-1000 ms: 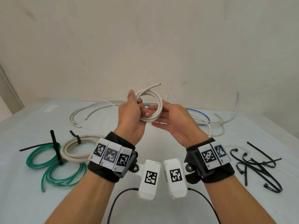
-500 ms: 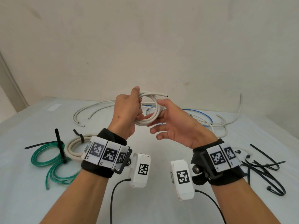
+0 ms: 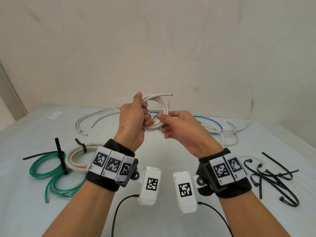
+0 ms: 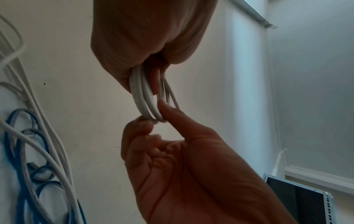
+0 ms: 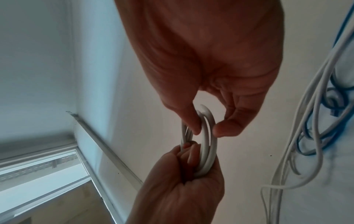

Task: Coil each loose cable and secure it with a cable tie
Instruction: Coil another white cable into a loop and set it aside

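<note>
Head view, frame centre: the left hand (image 3: 132, 117) grips the white cable coil (image 3: 156, 115) above the table (image 3: 171, 151); the right hand (image 3: 181, 129), flat under it a second ago, now pinches it. Both wrist views confirm thumb-and-finger contact. Coiling looks finished; the black cable ties (image 3: 273, 178) lie lower right.

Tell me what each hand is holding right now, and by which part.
Both hold the white cable coil. The left hand grips its left side in a fist; the right hand pinches the opposite side between thumb and forefinger.

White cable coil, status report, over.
Left hand grips white cable coil; right hand pinches its loops. No tie on. Loose black cable ties on table, right. Nothing obstructing.
</note>
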